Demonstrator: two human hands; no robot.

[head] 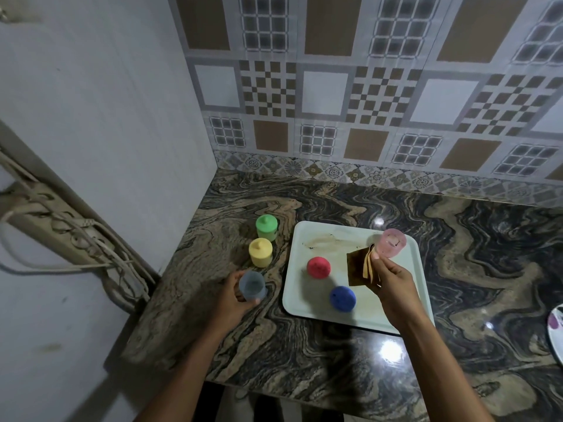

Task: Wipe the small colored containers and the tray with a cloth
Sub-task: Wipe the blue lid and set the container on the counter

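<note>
A pale tray (316, 239) with brownish stains lies on the marble counter. On it sit a red lid (318, 267), a blue lid (342, 298) and an open pink container (393, 242) at the far right corner. My right hand (393, 287) pinches a folded brown cloth (362, 266) just in front of the pink container. Left of the tray, my left hand (234, 296) grips an open bluish clear container (252, 286). Behind it stand a yellow container (260, 252) and a green container (267, 227), both with lids on.
The counter (457, 269) ends at a grey wall on the left and a tiled wall behind. A white plate with a purple pattern (556, 330) pokes in at the right edge. Cables and a power strip (61, 236) run down the left wall.
</note>
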